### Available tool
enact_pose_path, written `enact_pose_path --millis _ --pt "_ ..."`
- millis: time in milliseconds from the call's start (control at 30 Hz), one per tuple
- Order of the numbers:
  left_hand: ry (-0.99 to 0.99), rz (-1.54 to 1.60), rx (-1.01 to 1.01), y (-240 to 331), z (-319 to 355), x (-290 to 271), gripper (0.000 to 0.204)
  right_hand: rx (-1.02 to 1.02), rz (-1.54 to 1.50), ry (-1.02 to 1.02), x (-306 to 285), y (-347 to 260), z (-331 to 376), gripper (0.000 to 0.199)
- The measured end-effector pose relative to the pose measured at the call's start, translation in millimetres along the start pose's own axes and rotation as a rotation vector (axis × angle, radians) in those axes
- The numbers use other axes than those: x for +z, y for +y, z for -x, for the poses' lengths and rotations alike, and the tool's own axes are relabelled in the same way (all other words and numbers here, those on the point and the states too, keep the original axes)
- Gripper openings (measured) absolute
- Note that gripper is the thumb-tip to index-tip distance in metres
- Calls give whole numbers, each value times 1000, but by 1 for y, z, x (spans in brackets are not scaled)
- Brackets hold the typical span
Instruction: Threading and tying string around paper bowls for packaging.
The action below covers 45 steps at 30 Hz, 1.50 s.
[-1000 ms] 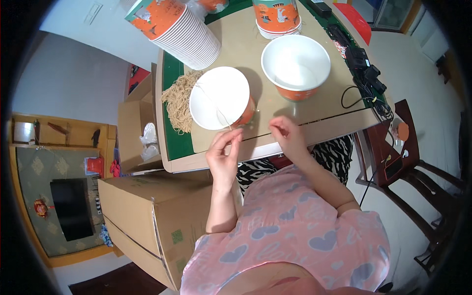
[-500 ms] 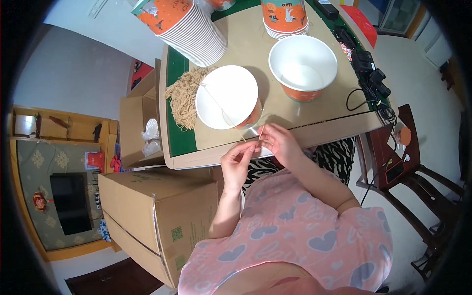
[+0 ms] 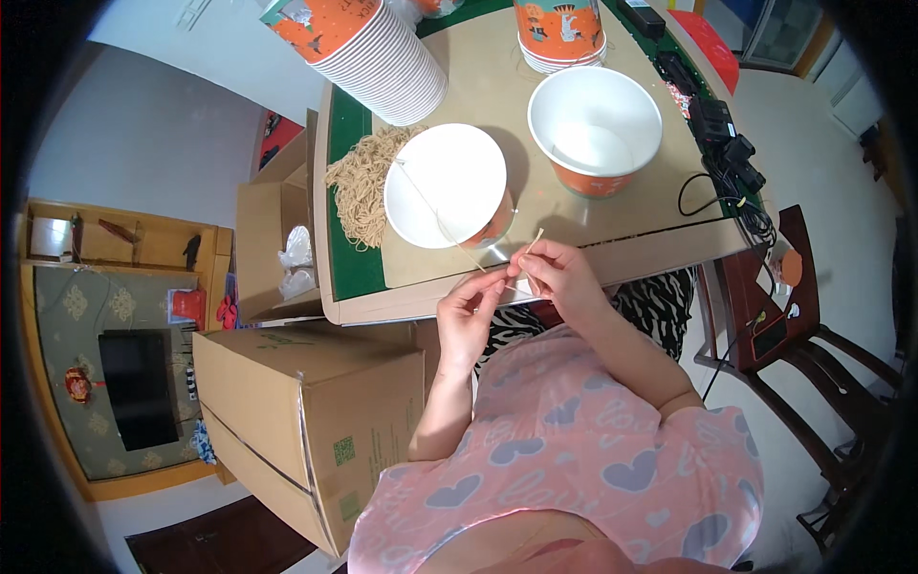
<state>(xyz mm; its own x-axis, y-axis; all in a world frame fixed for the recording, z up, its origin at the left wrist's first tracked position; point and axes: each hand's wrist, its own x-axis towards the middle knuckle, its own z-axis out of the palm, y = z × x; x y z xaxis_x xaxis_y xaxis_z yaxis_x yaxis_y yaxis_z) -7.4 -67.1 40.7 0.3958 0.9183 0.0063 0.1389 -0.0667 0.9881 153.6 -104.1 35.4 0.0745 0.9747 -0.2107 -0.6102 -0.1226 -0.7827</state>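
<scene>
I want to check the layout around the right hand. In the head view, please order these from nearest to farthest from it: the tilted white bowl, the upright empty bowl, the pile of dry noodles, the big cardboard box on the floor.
From the right hand:
1. Tilted white bowl, just ahead, to its left.
2. Upright empty bowl, ahead, slightly right.
3. Pile of dry noodles, far left on the table.
4. Big cardboard box, down on the floor, left.

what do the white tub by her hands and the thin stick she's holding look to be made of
The tub looks like coated paper: thin rolled rim, matte white inside, printed orange outside. The stick, pinched in the right hand with the left hand close by, is pale tan and straight, probably wood or bamboo; too thin to be sure.
</scene>
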Motion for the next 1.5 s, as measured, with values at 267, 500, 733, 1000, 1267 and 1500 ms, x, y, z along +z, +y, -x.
enact_pose_path --millis 267,500,733,1000,1267,1500 --pt "27 -280 -34 -13 0 -9 14 -313 -108 43 7 -1 2 17" --pt "41 -521 102 47 9 -6 20 -404 510 42 5 4 9 18" --pt "57 -341 234 56 -4 8 29 -604 776 90 9 4 13 9" --pt "-8 -404 316 46 -8 11 16 -725 923 74 4 4 15 9" --pt "36 -432 237 34 -13 8 15 -636 734 132 11 0 17 12" --pt "-24 -437 221 37 -16 10 17 -672 667 118 7 6 12 9"
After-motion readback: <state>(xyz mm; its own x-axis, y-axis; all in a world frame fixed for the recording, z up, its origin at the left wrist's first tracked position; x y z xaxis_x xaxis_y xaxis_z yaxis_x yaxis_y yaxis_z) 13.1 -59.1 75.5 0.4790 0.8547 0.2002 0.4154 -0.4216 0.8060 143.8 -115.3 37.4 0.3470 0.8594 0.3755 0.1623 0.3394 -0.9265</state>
